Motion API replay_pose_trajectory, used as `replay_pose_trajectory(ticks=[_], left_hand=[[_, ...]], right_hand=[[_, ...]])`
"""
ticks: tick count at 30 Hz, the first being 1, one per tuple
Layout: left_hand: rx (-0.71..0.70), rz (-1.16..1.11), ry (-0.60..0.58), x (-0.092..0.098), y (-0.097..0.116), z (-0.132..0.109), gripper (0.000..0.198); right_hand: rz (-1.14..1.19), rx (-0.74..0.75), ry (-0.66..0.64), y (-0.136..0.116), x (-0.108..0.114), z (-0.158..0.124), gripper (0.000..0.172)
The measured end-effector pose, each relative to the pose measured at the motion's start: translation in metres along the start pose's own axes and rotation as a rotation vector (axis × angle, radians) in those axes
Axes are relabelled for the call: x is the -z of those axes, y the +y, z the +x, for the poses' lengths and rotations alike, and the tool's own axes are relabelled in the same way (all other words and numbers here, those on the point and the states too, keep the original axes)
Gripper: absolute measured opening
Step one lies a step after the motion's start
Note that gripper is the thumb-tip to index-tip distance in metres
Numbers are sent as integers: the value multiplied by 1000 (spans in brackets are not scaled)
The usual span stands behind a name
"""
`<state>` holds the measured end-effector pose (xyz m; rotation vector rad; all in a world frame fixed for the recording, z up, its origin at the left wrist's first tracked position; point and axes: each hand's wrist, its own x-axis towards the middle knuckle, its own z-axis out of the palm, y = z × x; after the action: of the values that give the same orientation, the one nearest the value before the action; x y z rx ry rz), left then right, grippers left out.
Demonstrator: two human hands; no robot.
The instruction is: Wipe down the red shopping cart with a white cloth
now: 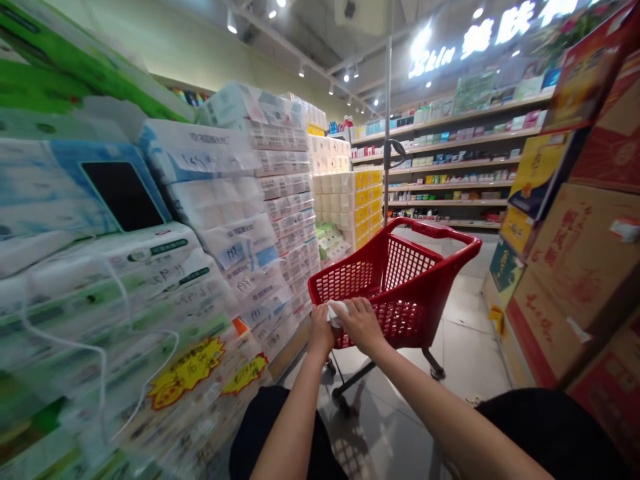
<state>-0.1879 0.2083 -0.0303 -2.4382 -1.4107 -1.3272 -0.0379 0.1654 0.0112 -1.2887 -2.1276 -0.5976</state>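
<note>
A red shopping cart [413, 300] with a lattice basket stands in the aisle in front of me, its handle at the far side. Both my hands are close together at the basket's near edge. My right hand [364, 325] has its fingers bent over a white cloth or tissue [337, 312], at the cart's rim. My left hand [321, 327] is just left of it, fingers curled against the same white piece and the rim. How much of the white piece lies under the fingers is hidden.
Stacked tissue packs [240, 247] fill the left, with a dark-screened phone [123, 195] and a white cable on them. Cardboard boxes [585, 260] line the right. A metal pole [387, 120] rises behind the cart, before shelves [445, 170].
</note>
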Motion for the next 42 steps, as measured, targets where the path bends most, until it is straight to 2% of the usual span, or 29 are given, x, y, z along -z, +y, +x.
replay_pose_trajectory(ticks=[3,5,10,12,13,14,16,18,21,23,25,27,30,33,35,37,38,40,42], left_hand=[[-2,67,-148,15,3,1,15],[12,125,-219,25,7,2,6],[14,191,-299,39,8,1,15],[2,199,-295,40,5,-1,15],[-5,200,-284,40,4,-3,14],[-11,200,-269,40,3,-5,14],[-23,196,-229,38,6,-10,13],[-24,201,-172,37,12,-14,17],[2,224,-94,39,25,-19,24],[0,241,-74,44,34,-20,28],[-81,247,-105,48,41,-19,42],[-189,236,-170,50,48,-18,60],[-232,227,-250,47,55,-18,71],[-163,237,-264,41,60,-19,70],[-100,240,-266,38,62,-19,76],[-38,242,-279,38,64,-19,83],[-17,243,-289,38,64,-19,84],[4,239,-299,39,65,-19,78],[-6,222,-289,38,67,-19,66]], right_hand=[[-22,112,-75,33,12,-6,34],[-67,77,-87,71,28,-15,32],[-194,-85,-48,187,79,-36,35],[-210,-153,-12,216,94,-40,35],[-209,-188,8,222,97,-40,35],[-210,-220,29,221,97,-41,36],[-207,-269,68,200,89,-41,37],[-186,-287,98,161,73,-42,38],[-124,-226,81,102,52,-44,36],[-78,-207,71,83,49,-45,32],[-39,-167,34,85,54,-45,33],[-26,-135,-3,98,63,-44,34],[-55,-214,32,104,66,-46,35],[-72,-277,72,70,52,-53,38],[-35,-205,42,41,41,-55,43],[11,-98,-7,28,38,-53,43],[27,-45,-40,30,41,-51,41],[31,19,-97,53,52,-45,37],[8,-23,-98,85,67,-40,32]])
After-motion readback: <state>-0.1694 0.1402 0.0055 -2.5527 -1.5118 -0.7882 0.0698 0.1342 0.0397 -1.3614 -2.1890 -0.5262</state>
